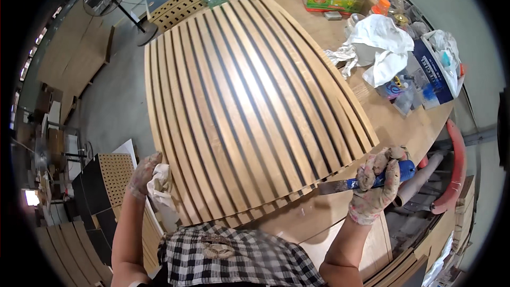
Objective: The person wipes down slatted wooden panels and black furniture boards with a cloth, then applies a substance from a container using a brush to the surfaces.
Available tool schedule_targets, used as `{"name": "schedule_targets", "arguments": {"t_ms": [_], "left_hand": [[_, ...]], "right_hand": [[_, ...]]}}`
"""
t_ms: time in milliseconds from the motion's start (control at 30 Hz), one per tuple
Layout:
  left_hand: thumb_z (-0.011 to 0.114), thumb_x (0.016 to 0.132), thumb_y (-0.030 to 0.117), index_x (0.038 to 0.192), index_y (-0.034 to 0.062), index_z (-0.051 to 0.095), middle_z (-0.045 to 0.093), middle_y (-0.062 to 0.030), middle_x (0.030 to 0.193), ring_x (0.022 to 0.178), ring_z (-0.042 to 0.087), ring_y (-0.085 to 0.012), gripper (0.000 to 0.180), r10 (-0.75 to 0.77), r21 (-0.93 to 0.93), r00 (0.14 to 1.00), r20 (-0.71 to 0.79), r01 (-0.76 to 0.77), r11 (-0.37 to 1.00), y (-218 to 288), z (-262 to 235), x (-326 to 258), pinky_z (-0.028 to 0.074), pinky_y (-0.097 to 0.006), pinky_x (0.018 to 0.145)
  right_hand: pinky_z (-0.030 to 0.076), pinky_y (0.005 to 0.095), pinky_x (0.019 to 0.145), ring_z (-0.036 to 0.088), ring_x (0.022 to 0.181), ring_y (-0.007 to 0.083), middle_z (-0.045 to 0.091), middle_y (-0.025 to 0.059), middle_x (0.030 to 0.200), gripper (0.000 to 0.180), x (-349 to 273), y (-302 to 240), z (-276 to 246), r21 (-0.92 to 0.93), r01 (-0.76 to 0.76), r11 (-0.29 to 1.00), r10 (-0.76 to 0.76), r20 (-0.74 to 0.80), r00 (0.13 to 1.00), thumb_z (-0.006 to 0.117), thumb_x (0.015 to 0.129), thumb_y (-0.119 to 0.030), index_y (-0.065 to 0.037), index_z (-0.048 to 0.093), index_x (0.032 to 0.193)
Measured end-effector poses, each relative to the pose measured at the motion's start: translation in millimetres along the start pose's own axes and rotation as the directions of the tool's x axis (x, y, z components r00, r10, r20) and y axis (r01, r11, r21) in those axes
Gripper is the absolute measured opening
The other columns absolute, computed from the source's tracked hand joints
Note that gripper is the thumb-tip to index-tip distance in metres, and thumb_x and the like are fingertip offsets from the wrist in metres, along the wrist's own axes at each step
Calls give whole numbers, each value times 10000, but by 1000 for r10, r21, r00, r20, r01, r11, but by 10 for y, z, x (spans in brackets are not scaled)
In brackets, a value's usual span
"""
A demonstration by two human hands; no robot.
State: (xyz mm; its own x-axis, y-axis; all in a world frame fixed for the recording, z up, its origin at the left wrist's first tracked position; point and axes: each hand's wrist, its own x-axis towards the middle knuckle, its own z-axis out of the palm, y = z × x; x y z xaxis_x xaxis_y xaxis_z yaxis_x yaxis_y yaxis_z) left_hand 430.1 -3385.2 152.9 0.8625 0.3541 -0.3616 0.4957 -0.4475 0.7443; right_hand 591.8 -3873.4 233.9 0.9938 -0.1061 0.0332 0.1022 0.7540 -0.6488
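**Slatted wood panel: tools in hand, blade at the near right corner**

The slatted wood panel (249,101) lies flat on the bench (404,127) in front of you, running from your waist out to the far end, with pale oak-coloured slats and dark gaps between them. Your right hand (378,183), in a stained work glove, is closed firmly round the blue handle of a putty knife (366,182); its metal blade points left and sits at the near right corner of the panel, touching or just short of the slat ends, I cannot tell which. Your left hand (144,172), gloved too, is closed on a crumpled white rag (159,183) at the near left corner, just beside the panel's edge.

How far along you are is hard to judge. The slats look clean and evenly coloured under the glare, with no filler, smears or bare patches that I can make out, so the broad face seems done or untouched. With both hands at the near edge, I judge the slat ends there to be what is in hand.

Far right on the bench lie a white cloth (382,48), bottles and boxes, well apart from your hands.
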Motion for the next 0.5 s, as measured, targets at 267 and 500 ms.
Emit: {"name": "schedule_targets", "arguments": {"t_ms": [267,500], "left_hand": [[463,994,306,863,3,586,591,-109,679,583,518,-174,353,54,61,993,103,-61,996,77,44,63,427,-363,561],[503,966,250,885,42,565,589,-107,736,679,598,-258,232,209,204,971,118,-229,952,349,60,-27,467,-373,623]], "right_hand": [[301,214,405,315,496,94,384,3,717,231,-200,81,124,2,19,1000,-19,14,1000,573,931,-104,-166,476,1131],[303,215,408,376,518,100,381,14,715,201,-541,215,320,10,4,1000,-5,97,995,559,947,-136,-139,446,1114]]}}
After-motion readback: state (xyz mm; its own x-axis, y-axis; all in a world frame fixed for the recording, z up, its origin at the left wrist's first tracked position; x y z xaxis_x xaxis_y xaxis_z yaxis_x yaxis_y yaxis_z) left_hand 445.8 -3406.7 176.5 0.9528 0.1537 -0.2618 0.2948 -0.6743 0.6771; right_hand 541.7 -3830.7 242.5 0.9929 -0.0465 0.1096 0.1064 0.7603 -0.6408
